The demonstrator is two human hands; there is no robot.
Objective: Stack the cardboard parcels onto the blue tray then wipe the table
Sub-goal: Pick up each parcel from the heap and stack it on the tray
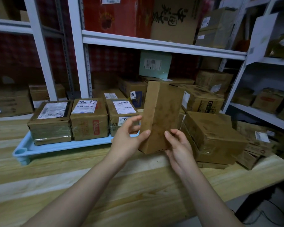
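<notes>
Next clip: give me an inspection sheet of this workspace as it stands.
Surface: wooden table, pale planks.
Job's things: blue tray carries three parcels in a row; held parcel upright above the table; no cloth seen.
Clutter: loose parcels piled at right.
Grippers: left hand and right hand both grip the held parcel.
Cables: dark cable on the floor, lower right.
Surroundings: white shelves packed with boxes.

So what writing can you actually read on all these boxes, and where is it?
"675": sticker on a shelf box behind the blue tray.
"AT": front of the rightmost parcel on that tray, cut off by the left hand.
The held parcel: no writing showing.
All other labels, handwriting and carton characters: too blurred or small.
</notes>
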